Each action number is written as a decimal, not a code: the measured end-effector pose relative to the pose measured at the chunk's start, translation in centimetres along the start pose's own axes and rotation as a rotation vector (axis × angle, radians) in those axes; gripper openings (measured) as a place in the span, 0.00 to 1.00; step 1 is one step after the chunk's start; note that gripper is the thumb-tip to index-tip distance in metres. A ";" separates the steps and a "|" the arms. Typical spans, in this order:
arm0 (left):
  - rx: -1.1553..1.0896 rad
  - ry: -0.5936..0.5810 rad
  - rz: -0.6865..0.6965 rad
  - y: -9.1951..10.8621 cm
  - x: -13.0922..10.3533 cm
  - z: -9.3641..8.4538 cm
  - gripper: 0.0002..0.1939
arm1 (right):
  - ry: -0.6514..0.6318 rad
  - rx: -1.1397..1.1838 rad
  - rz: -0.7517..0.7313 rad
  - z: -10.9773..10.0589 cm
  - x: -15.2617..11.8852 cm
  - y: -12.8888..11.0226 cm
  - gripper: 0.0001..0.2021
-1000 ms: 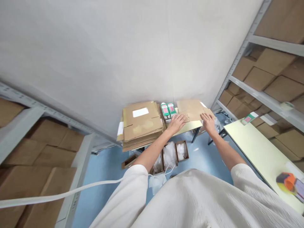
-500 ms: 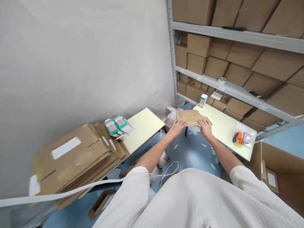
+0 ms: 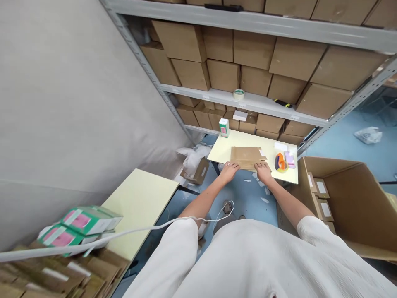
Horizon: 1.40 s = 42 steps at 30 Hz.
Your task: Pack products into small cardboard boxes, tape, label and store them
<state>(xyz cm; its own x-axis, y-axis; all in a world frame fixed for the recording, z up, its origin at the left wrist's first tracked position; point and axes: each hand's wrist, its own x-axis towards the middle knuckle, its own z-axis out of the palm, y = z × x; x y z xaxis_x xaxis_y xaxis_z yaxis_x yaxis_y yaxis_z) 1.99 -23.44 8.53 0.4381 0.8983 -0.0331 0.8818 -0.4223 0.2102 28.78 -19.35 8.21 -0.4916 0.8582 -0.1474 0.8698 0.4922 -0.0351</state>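
A flattened brown cardboard box [image 3: 246, 154] lies at the front edge of the pale table [image 3: 217, 154]. My left hand [image 3: 230, 171] has its fingers closed on the near left edge of the cardboard. At the near right corner, my right hand [image 3: 263, 172] grips the same piece. Farther back on that table stands a small green and white box [image 3: 224, 128] with a pink panel. To the right of the cardboard sit an orange tape dispenser [image 3: 281, 162] and a purple, phone-like object [image 3: 290, 159], with a white slip [image 3: 281, 146] behind them.
Behind the table rises a metal shelf [image 3: 204, 94] stacked with brown boxes. A large open carton [image 3: 356, 203] at right holds labelled small boxes. At left, another table [image 3: 141, 203] bears green-pink boxes [image 3: 79, 223] and flattened cardboard [image 3: 102, 265]. A white cable [image 3: 149, 229] crosses in front of me.
My view has turned right, towards the shelf and the right-hand table. Both hands have carried the flattened cardboard box from between the tables onto the right one.
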 end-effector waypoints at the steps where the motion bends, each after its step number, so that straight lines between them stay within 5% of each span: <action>1: 0.001 -0.018 0.016 -0.4 0.8 0.4 0.25 | -0.027 0.004 0.013 0.2 0.4 0.2 0.26; 7: -0.002 -0.084 0.079 -5.2 5.0 2.3 0.23 | -0.127 0.054 0.062 1.4 5.2 0.7 0.19; 13: -0.055 -0.125 0.091 -10.7 8.9 3.2 0.26 | -0.185 0.140 0.127 3.0 10.6 -0.1 0.23; 17: -0.095 -0.174 0.108 -12.5 11.0 4.4 0.25 | -0.253 0.194 0.199 4.0 13.1 -0.2 0.26; 30: -0.207 -0.424 0.077 -11.0 15.3 8.9 0.29 | -0.416 0.279 0.329 7.6 17.8 4.5 0.35; 35: -0.179 -0.596 0.035 -10.0 15.7 10.4 0.37 | -0.459 0.320 0.340 8.9 17.4 4.8 0.40; 42: -0.135 -0.649 -0.029 -10.3 15.1 10.8 0.45 | -0.392 0.312 0.345 8.4 16.0 3.9 0.41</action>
<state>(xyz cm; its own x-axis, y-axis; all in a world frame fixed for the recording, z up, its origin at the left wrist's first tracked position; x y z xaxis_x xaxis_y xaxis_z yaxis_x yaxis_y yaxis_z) 1.46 -6.83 -4.69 0.4678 0.6358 -0.6139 0.8838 -0.3420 0.3193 24.70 -4.92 -2.62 -0.1788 0.8139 -0.5528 0.9766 0.0786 -0.2001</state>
